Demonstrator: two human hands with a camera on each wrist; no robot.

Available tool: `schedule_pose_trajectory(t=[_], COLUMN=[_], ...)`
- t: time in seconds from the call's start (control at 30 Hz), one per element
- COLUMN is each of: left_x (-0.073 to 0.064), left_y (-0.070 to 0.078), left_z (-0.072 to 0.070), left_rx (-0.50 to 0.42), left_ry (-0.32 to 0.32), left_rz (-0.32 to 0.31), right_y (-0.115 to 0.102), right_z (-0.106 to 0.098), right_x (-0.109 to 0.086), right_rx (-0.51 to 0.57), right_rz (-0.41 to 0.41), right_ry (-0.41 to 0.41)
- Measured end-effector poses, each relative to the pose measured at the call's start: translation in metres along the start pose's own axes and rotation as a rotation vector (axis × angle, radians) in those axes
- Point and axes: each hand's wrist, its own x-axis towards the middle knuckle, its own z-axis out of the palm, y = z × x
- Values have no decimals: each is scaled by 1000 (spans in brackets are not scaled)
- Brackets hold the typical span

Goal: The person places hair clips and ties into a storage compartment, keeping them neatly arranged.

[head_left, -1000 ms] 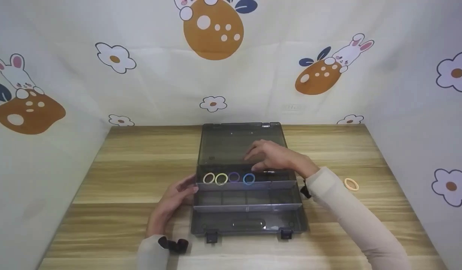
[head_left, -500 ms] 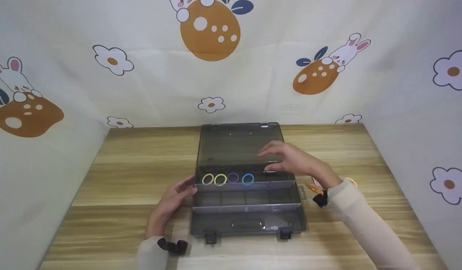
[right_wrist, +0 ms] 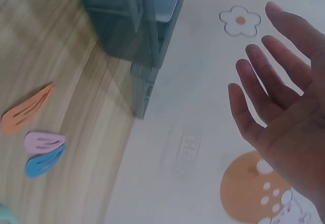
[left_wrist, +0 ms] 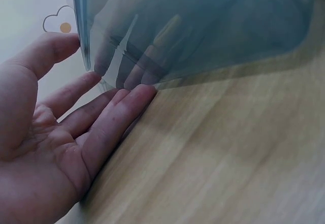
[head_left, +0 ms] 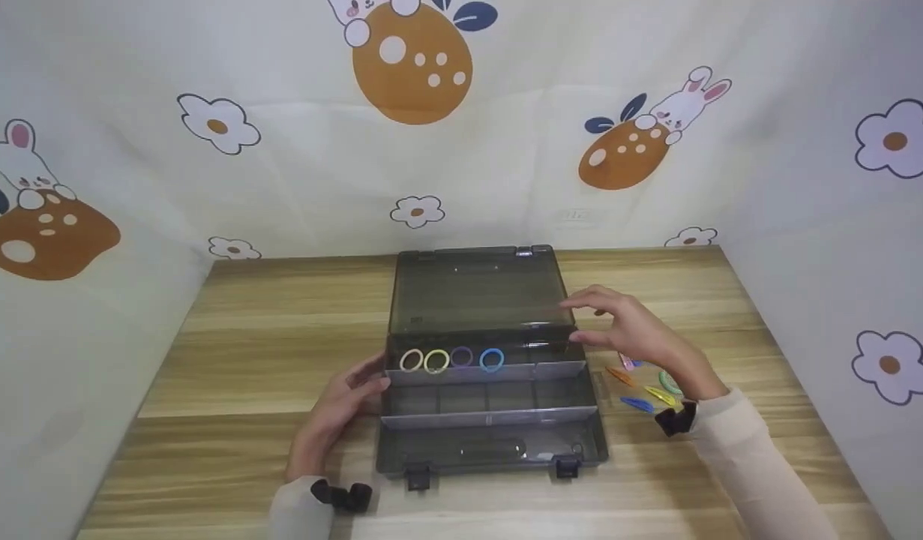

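Rings sit in the far row of the translucent dark-grey plastic box (head_left: 491,463): a thin pale-peach ring (head_left: 402,361), a thin yellow ring (head_left: 435,373), a dark-purple ring (head_left: 461,367) and a bright-blue ring (head_left: 491,371), running from the box's left side rightward; whether they lie flat or lean is unclear. The bare right hand (head_left: 633,326) hovers by the box's far right edge, fingers and thumb apart, nothing between them. The bare left hand (head_left: 347,396) touches the box's left side with loosely extended fingers, seemingly steadying it. I judge this a pause between placements, with the right hand free; the next move would call for lowering it right of the box and pinching one small piece.

Only the head view clearly shows the rings, plus a yellow teardrop hair clip (head_left: 661,395) and a dark-blue teardrop hair clip (head_left: 636,404) right of the box. The right wrist view gives whole outlines of an orange teardrop hair clip (right_wrist: 26,109), and of a lilac teardrop hair clip (right_wrist: 44,141) touching a light-blue teardrop hair clip (right_wrist: 45,161); the head view shows only slivers of that pair. The left wrist view reveals fingertips at the box's base, by the wood-grain tabletop (left_wrist: 228,148).
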Motion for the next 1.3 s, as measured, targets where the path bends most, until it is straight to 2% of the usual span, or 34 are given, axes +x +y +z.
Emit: schedule_pose_trajectory(t=[0.2,0.37,0.47,0.63,0.8,1.13,1.3], left_x=[1,1,1,0,-1,0,-2], left_y=[-1,-1,0,1,1,0,0], left_z=[-1,0,0,-1,-1,-1,0], left_rx=[1,-4,-8,-10,-10,-1,-10], left_ry=[5,8,2,3,15,35,29], left_rz=[1,-1,2,-1,-17,-16,-7], right_y=[24,45,57,74,88,115,128], right_z=[-14,-21,-25,-33,-40,-49,-50], right_x=[-16,-32,-42,-57,-72,-99,-109], right_rx=[-29,-33,-52,-70,-56,-33,-21], right_rz=[24,74,71,84,172,295,376], right_ry=[127,182,200,160,103,55,-25])
